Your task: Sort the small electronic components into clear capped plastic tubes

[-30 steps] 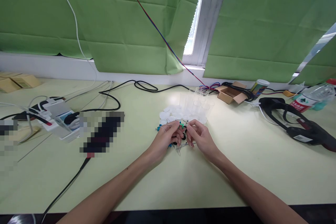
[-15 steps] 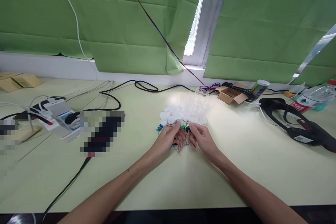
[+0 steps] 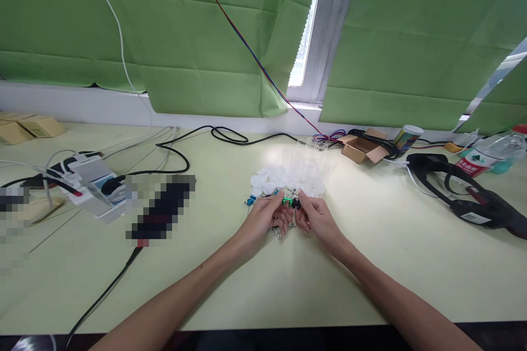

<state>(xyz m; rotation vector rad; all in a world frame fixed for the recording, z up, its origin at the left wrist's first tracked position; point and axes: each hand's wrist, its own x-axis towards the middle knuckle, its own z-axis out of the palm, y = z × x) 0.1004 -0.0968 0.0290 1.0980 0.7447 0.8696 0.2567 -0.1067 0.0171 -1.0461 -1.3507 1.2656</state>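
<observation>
A small green cylinder with a black end [image 3: 288, 201] is held level between my hands, too small to name more closely. My left hand [image 3: 267, 214] pinches its green part between thumb and fingers. At the black end, the fingers of my right hand [image 3: 313, 213] are closed together. Just beyond the hands lie several white round discs [image 3: 259, 181] and several clear plastic cups or tubes [image 3: 308, 167]. Small blue pieces [image 3: 251, 200] with thin wire lie left of my left hand. Thin metal bits show partly under the fingers.
A small open cardboard box [image 3: 362, 147] stands at the back right with black cable over it. Further right are a can [image 3: 407, 137], a black headset-like device [image 3: 465, 192] and a plastic bottle [image 3: 492, 151]. On the left lie a white power strip [image 3: 96, 189] and cables.
My right fingertips have drawn slightly right, so more of the green cylinder and its black end shows. The left hand stays nearly in place.
</observation>
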